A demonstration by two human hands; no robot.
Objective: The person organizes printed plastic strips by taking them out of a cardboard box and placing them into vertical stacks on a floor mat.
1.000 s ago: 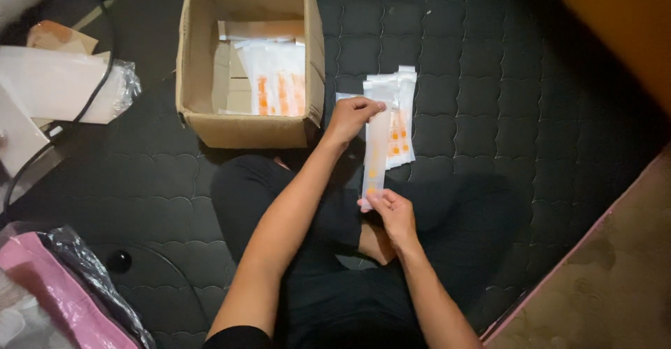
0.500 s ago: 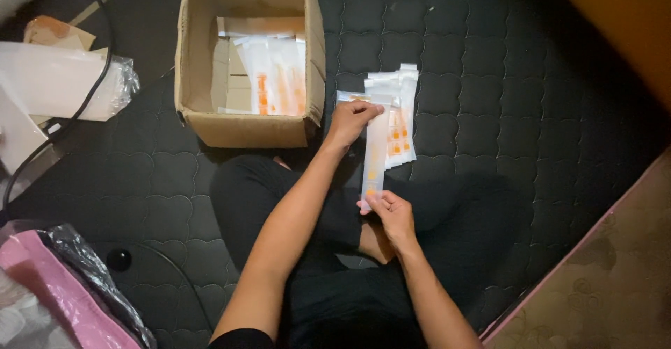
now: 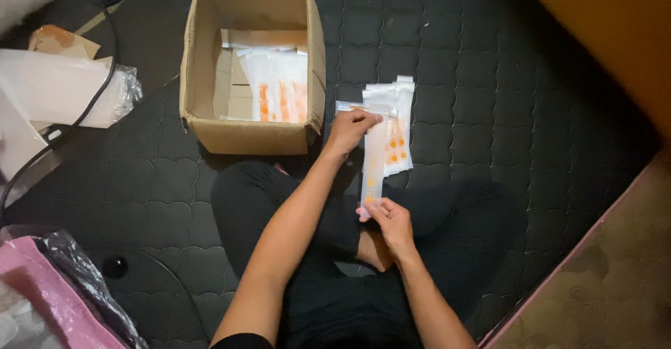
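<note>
My left hand (image 3: 353, 127) pinches the top end of a long clear plastic packet (image 3: 374, 160) with orange print. My right hand (image 3: 388, 217) grips the packet's bottom end, so it is stretched between both hands above my crossed legs. Just behind it lies a small stack of similar packets (image 3: 398, 111) on the dark quilted mat. An open cardboard box (image 3: 203, 76) to the left of the stack holds more of these packets (image 3: 279, 90).
A white sheet and clear plastic wrap (image 3: 70, 90) lie at the left with a black cable (image 3: 98, 76) across them. A pink bag in plastic (image 3: 49, 293) sits at the bottom left. An orange wall (image 3: 615, 27) rises at the right.
Both hands stay on the packet; only small finger shifts show along its ends. The stack and box have not moved.
</note>
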